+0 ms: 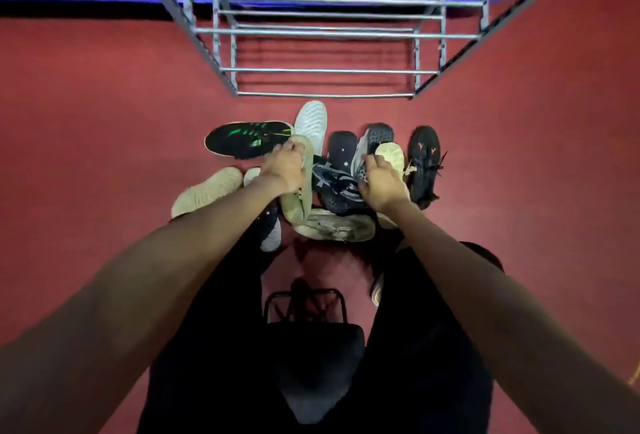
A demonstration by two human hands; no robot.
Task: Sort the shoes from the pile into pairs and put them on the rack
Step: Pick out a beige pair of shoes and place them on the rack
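No text, brand or number reads on the shoes (311, 177) or rack (325, 31) — perhaps blur hides some.

One metal rack (325, 31), two bare hands, left hand (282, 168) and right hand (382, 184), roughly a dozen shoes counted in one pile (311, 170), exact number obscured by overlap

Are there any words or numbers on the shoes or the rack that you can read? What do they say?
None can be read.
The black shoe with green stripes shows only stripes, no letters.
The black shoe with pink marks shows small shapes, too blurred to read.
The metal rack has no label in view.
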